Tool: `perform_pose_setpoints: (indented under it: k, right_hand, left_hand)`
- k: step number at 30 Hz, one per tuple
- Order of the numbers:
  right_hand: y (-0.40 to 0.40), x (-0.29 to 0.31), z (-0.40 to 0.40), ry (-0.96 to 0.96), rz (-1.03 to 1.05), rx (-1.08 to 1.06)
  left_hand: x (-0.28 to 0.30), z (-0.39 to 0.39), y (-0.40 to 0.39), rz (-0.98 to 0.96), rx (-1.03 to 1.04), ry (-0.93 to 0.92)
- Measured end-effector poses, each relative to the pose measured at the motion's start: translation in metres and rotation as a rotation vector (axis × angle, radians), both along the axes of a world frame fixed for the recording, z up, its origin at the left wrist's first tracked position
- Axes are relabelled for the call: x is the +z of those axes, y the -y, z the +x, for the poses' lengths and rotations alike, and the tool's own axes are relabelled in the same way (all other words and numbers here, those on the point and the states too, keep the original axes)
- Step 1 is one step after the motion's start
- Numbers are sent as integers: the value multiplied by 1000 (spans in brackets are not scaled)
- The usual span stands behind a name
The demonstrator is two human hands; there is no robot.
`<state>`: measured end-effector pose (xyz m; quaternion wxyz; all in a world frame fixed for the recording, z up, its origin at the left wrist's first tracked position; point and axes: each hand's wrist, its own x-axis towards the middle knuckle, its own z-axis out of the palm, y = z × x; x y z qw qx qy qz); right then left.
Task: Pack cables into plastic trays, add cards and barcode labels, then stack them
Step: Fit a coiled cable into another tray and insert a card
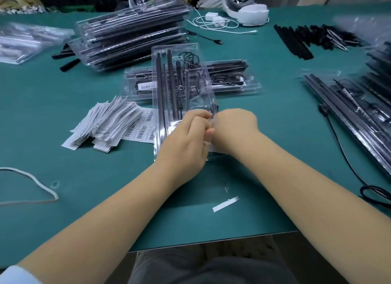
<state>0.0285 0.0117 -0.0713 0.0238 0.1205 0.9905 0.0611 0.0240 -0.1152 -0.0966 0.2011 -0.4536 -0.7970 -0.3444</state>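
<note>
A clear plastic tray holding black rods and coiled black cables lies lengthwise in front of me on the green table. My left hand and my right hand meet over its near end, fingers curled together and pinching the tray's near right corner. What sits between the fingertips is hidden. Under its far half, another filled tray lies crosswise with a barcode label on it. A heap of paper cards and barcode labels lies just left of the tray.
A stack of packed trays stands at the back left, more trays on the right. Loose black rods, a white charger cable, a black cable, a white cord and a white backing strip lie around.
</note>
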Motion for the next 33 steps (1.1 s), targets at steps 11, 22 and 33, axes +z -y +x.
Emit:
perform_pose_setpoints:
  k: [11,22,33]
  right_hand:
    - [-8,-8,2,-2,-67,-4]
    - [-61,-2,28,180,-830,183]
    - [-45,-12,37,-305,-395,172]
  left_hand:
    - [2,-1,0,-172,-25,-89]
    - [-3,-8,-2,-369,-23,-233]
    - [-3,-8,-2,-261,-7,-154]
